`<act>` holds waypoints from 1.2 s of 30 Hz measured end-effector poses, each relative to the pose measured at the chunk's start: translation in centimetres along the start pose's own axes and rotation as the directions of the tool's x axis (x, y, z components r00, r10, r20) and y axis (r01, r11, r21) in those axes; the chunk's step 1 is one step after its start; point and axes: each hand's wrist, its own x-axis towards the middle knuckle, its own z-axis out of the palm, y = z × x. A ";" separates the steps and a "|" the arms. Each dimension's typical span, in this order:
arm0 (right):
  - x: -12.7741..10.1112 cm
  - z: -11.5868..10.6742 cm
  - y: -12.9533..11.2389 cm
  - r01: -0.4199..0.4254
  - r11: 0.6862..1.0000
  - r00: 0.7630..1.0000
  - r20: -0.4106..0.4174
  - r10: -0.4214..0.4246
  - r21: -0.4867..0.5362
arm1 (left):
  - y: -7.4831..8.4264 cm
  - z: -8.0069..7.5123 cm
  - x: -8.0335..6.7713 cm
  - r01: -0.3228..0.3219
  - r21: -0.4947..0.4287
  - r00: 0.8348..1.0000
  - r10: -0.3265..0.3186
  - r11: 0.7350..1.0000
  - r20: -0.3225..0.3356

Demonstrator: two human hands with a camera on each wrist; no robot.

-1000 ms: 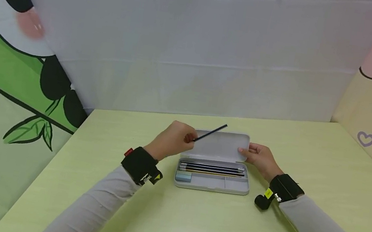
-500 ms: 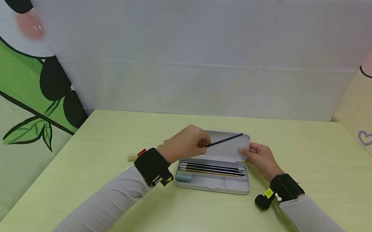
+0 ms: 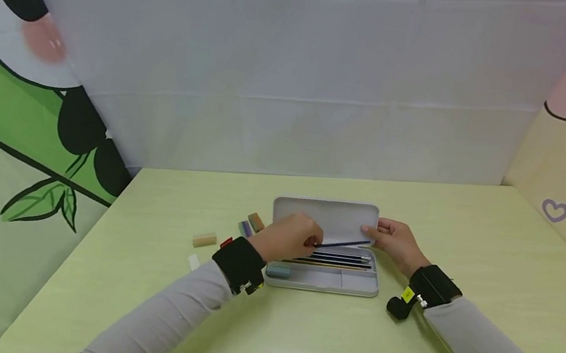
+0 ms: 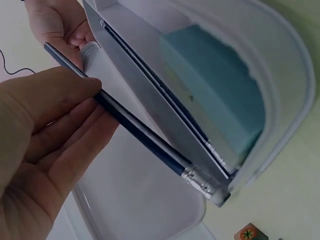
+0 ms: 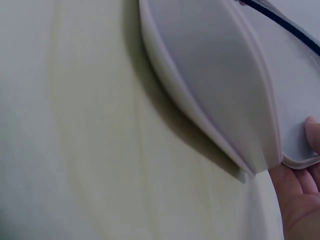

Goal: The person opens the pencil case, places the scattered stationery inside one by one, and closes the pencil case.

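Note:
My left hand (image 3: pixel 291 238) pinches a dark blue pencil (image 4: pixel 142 135) between thumb and fingers. Its silver ferrule and eraser end show in the left wrist view. In the head view the pencil lies nearly level over the hinge side of a white pencil case (image 3: pixel 321 277). Several pencils (image 3: pixel 341 263) lie side by side in the case's long back compartment, partly hidden by my left hand. A blue eraser (image 3: pixel 278 271) sits in the front left compartment. My right hand (image 3: pixel 399 244) grips the right edge of the raised lid (image 3: pixel 346 216), thumb on its inner face.
Left of the case, partly behind my left wrist, lie a beige block (image 3: pixel 204 240), a brown-orange block (image 3: pixel 256 222), a purple-and-white block (image 3: pixel 245 228) and a white piece (image 3: pixel 193 262). A pale backdrop (image 3: pixel 311 138) rises at the table's far edge.
My left hand has moved right and down with the pencil, from in front of the lid to just over the case. The pencil has turned from slanted to nearly level. My right hand stays on the lid.

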 end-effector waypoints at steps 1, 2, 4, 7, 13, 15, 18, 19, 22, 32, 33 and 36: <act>0.1 -0.1 0.0 0.000 1.000 1.000 0.000 0.000 -0.003 | 0.0 0.1 0.1 0.002 0.006 1.000 -0.002 1.000 0.004; 0.2 -0.1 -0.1 0.002 1.000 1.000 0.000 -0.002 -0.004 | 0.1 0.2 0.3 0.007 0.008 1.000 -0.007 1.000 0.009; 0.4 -0.2 -0.2 0.002 1.000 1.000 -0.001 -0.002 -0.006 | 0.2 0.3 0.6 0.010 0.020 1.000 -0.011 1.000 0.017; 0.7 -0.3 -0.4 0.001 1.000 1.000 -0.004 -0.001 0.000 | 0.5 0.3 1.1 0.016 0.028 0.999 -0.017 0.999 0.033; 1.3 -0.5 -0.5 0.003 1.000 1.000 0.014 -0.003 0.008 | 0.8 0.3 1.7 0.025 0.016 0.998 -0.026 1.000 0.056; 1.5 -0.7 -0.5 0.003 1.000 1.000 0.019 -0.003 0.009 | 0.8 0.4 1.8 0.028 0.013 0.998 -0.028 1.000 0.060; 1.8 -0.9 -0.5 0.000 1.000 1.000 0.021 0.000 0.005 | 0.6 0.5 2.1 0.034 0.017 0.997 -0.035 0.999 0.063; 1.9 -1.0 -0.5 0.000 1.000 1.000 0.023 0.000 -0.001 | 0.6 0.5 2.2 0.039 0.021 0.997 -0.040 0.999 0.064; 2.1 -1.3 -0.4 -0.005 1.000 1.000 0.027 0.005 -0.017 | 0.4 0.7 2.3 0.050 0.025 0.996 -0.052 0.998 0.069; 2.8 -1.9 -0.2 -0.008 1.000 0.999 0.041 0.009 -0.008 | -0.2 1.2 3.0 0.071 0.024 0.993 -0.073 0.997 0.089; 2.9 -2.0 -0.2 -0.008 1.000 0.999 0.042 0.008 -0.007 | -0.3 1.2 3.1 0.065 0.022 0.994 -0.067 0.998 0.089; 3.1 -2.2 -0.3 0.000 1.000 0.999 0.049 0.000 -0.005 | -0.4 1.3 3.3 0.056 0.011 0.994 -0.056 0.998 0.095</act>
